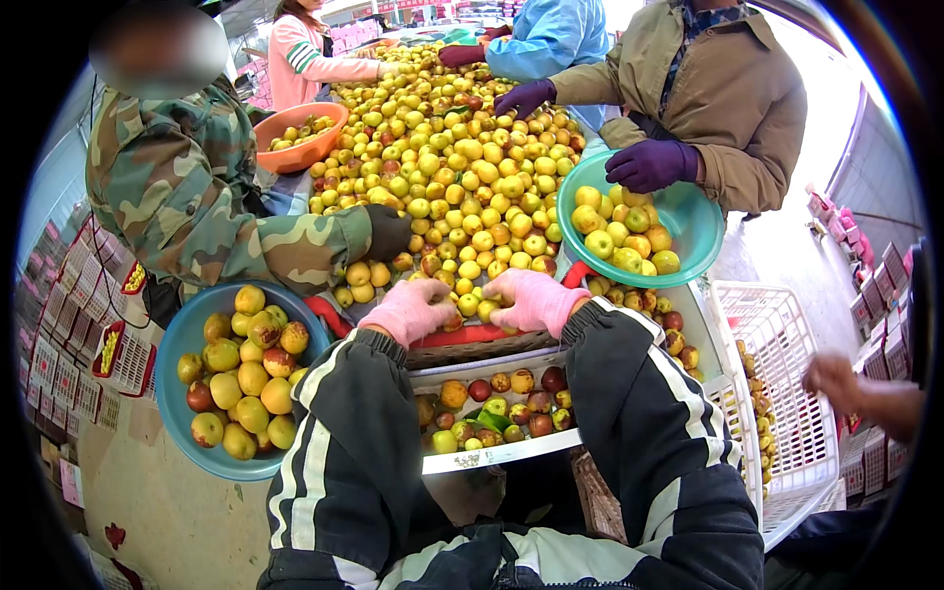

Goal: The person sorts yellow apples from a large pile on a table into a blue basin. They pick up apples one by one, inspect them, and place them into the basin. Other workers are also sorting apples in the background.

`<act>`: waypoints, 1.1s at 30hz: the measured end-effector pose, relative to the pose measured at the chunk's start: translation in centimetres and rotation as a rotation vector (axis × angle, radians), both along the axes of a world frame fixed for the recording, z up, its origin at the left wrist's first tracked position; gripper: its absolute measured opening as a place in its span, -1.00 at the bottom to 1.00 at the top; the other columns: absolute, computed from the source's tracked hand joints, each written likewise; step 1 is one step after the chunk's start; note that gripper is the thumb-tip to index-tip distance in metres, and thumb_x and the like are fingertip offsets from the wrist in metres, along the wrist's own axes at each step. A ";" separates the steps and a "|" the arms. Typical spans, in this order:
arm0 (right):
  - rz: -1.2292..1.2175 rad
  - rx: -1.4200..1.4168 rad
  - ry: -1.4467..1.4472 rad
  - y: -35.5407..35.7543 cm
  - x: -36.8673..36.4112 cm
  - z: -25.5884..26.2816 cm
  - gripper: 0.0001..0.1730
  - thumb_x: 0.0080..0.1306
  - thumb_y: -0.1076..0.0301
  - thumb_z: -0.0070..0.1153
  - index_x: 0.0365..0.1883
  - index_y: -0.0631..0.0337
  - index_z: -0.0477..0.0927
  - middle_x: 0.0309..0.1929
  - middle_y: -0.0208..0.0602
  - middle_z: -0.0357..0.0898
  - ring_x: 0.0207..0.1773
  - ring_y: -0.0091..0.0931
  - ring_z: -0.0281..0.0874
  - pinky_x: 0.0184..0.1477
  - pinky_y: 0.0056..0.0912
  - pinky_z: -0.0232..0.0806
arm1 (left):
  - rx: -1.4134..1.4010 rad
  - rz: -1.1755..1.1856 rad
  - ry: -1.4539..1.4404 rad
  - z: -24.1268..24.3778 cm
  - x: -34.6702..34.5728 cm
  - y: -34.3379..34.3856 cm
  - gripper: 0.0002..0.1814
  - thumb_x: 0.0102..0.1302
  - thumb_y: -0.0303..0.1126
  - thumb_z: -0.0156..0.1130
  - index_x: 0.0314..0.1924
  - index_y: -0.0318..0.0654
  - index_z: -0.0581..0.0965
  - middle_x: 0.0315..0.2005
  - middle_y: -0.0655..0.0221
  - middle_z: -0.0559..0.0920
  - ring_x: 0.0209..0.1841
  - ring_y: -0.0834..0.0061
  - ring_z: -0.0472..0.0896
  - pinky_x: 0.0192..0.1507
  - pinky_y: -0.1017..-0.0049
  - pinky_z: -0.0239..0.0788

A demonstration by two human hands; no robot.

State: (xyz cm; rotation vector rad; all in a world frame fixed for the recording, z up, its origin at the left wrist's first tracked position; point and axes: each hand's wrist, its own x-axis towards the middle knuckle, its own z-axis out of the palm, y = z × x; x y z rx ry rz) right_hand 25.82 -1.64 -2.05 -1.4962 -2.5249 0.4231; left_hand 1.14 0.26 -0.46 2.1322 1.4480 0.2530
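Note:
A broad heap of yellow-green jujubes [442, 162], some with reddish-brown patches, covers the sorting table before me. My left hand [413, 310], in a pink knit glove, rests at the heap's near edge with its fingers bent over the fruit. Opposite it, my right hand [535, 299], gloved alike, touches jujubes with curled fingertips. Whether either hand grips one is hidden. Both wrists lie over the red-padded edge [472, 335] of the table. Below my forearms, a white tray [509, 453] holds redder, blotched jujubes and a green leaf.
A blue basin [173, 420] of jujubes stands at left, a teal basin [697, 236] at right, an orange basin [299, 156] farther back. White plastic crates [789, 442] stand at right. Several co-workers surround the table; a camouflage sleeve [295, 247] and a purple glove [653, 164] are close.

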 end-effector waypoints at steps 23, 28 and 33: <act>-0.528 0.020 0.008 2.0 0.8 -1.0 -0.11 0.31 -0.18 0.14 0.49 0.12 0.26 0.51 0.05 0.21 0.49 -0.10 0.25 0.47 -0.15 0.16 | -0.113 -0.066 0.068 0.4 -0.3 -0.3 -0.16 0.10 0.07 0.43 0.36 -0.10 0.46 0.37 0.14 0.35 0.41 0.12 0.35 0.42 0.32 0.21; -0.430 -0.162 0.102 1.6 0.8 -0.2 -0.10 0.27 -0.12 0.22 0.50 0.09 0.27 0.45 0.03 0.31 0.46 -0.10 0.31 0.44 -0.15 0.21 | -0.124 0.000 0.062 0.7 -0.3 -0.7 -0.15 0.10 0.07 0.42 0.36 -0.13 0.46 0.35 0.09 0.39 0.39 0.10 0.39 0.38 0.30 0.26; -0.146 -0.420 0.332 1.1 0.4 -0.2 -0.15 0.27 0.02 0.31 0.48 0.05 0.32 0.40 -0.02 0.40 0.42 -0.22 0.38 0.41 -0.27 0.22 | -0.115 0.051 0.025 -1.4 -1.7 1.0 -0.24 0.19 0.00 0.37 0.34 -0.19 0.45 0.17 0.01 0.59 0.24 0.09 0.55 0.26 0.27 0.37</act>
